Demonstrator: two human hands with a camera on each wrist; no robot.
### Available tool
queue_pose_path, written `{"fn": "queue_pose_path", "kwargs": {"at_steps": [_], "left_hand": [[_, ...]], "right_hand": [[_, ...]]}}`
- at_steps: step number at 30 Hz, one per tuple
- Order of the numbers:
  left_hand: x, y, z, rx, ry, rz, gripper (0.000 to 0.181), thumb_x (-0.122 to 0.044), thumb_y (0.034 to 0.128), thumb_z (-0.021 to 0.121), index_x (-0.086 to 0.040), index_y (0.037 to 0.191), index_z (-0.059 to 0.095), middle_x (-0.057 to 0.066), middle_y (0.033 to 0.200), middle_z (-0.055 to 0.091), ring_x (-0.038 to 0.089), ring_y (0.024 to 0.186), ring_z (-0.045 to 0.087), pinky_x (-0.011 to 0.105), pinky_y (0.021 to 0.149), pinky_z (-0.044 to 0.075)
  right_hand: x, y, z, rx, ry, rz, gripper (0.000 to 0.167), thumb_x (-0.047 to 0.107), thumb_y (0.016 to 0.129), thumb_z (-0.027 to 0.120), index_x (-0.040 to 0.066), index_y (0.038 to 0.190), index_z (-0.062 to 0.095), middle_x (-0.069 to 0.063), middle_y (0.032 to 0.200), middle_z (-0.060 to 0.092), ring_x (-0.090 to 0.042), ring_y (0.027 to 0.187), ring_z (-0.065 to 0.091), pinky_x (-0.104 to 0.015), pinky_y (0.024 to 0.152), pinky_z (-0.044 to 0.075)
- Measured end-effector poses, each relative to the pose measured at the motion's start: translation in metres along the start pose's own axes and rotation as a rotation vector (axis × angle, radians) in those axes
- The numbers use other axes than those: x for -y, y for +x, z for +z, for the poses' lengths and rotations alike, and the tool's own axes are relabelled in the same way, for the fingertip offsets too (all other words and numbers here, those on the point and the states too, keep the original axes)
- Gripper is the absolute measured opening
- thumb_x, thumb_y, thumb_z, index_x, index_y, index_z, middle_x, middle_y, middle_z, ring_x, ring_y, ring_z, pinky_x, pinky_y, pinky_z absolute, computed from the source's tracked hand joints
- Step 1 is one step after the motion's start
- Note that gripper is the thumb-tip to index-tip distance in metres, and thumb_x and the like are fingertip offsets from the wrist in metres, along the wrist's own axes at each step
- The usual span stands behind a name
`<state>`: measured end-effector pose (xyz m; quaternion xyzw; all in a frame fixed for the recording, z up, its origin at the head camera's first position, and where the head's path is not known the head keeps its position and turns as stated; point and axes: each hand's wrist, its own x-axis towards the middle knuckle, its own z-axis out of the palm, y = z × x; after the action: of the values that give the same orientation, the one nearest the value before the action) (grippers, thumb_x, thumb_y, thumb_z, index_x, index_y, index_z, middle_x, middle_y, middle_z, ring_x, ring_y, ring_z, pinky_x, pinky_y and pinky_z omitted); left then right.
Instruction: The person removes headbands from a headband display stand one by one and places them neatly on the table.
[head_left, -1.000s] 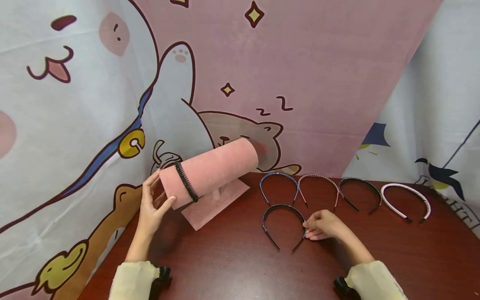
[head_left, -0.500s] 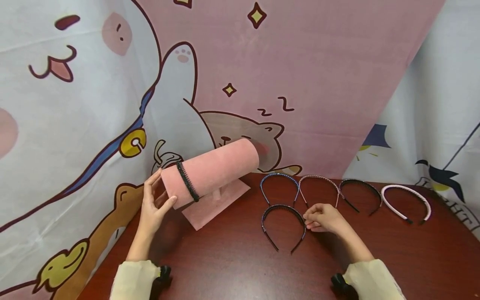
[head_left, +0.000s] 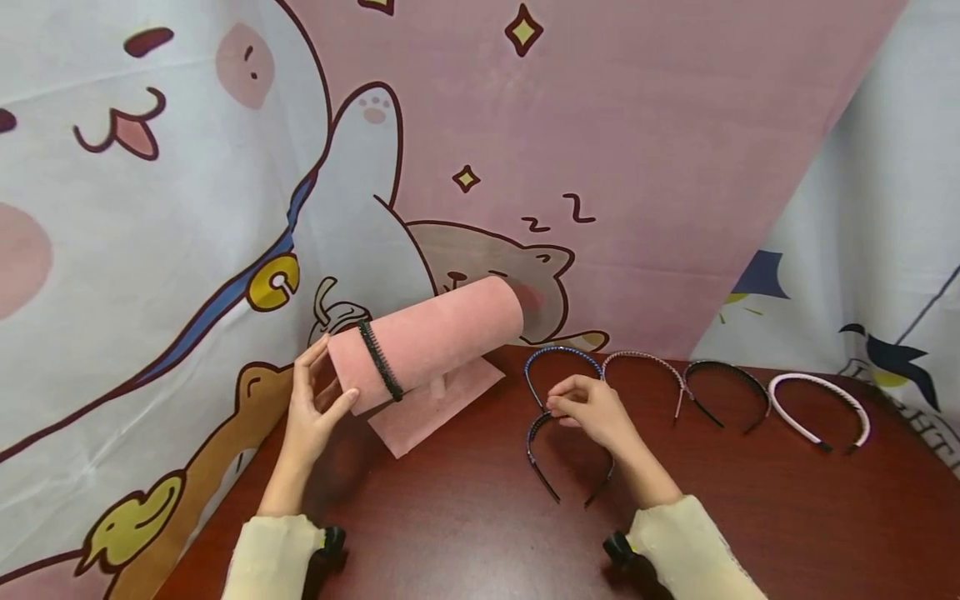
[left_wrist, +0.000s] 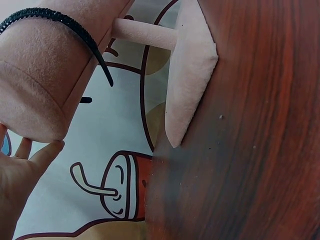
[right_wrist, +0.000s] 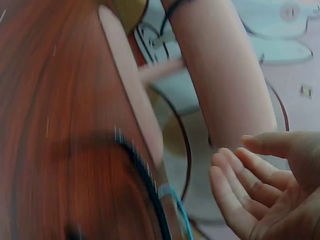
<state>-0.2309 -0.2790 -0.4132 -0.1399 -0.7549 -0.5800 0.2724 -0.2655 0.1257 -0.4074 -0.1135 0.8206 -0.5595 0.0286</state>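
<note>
A pink plush headband stand [head_left: 457, 321], a roll on a post and flat base [left_wrist: 192, 70], stands at the left of the table. A black toothed headband [head_left: 381, 362] sits around the roll near its left end. My left hand [head_left: 311, 417] holds that end, thumb on the near edge and fingers at the far edge. My right hand [head_left: 596, 412] is above the front dark headband [head_left: 536, 450], hiding part of it, close to the lower end of a blue headband [head_left: 558, 352]. In the right wrist view its fingers [right_wrist: 250, 175] are loosely bent with nothing between them.
Along the back of the table lie a pinkish-brown headband [head_left: 643, 357], a black headband [head_left: 723, 367] and a white headband [head_left: 817, 382]. A cartoon-printed cloth [head_left: 660, 167] hangs behind and beside the dark red wooden table [head_left: 465, 533].
My right hand has left the right side of the front headband and moved left and farther back over its top. The left hand stays on the stand's end. The head view has shifted slightly.
</note>
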Motion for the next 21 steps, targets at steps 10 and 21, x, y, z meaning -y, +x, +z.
{"fn": "queue_pose_path", "kwargs": {"at_steps": [10,21], "left_hand": [[0.000,0.000,0.001,-0.004,0.002,0.017,0.080,0.008,0.0846,0.065,-0.011,0.154,0.030,0.007,0.163,0.027,0.019,0.148,0.032,0.012,0.105,0.040],[0.003,0.000,0.002,-0.003,0.013,0.011,0.081,0.009,0.0845,0.064,-0.012,0.154,0.029,0.005,0.163,0.028,0.018,0.148,0.031,0.062,0.112,0.034]], "right_hand": [[0.045,0.012,0.093,-0.022,0.078,-0.185,0.011,0.009,0.087,0.074,0.002,0.096,0.072,-0.015,0.093,0.076,-0.019,0.078,0.073,-0.031,0.069,0.062],[0.064,0.017,0.178,-0.126,0.060,-0.368,0.017,0.019,0.084,0.080,0.008,0.095,0.074,-0.006,0.092,0.077,-0.017,0.085,0.075,-0.025,0.076,0.061]]}}
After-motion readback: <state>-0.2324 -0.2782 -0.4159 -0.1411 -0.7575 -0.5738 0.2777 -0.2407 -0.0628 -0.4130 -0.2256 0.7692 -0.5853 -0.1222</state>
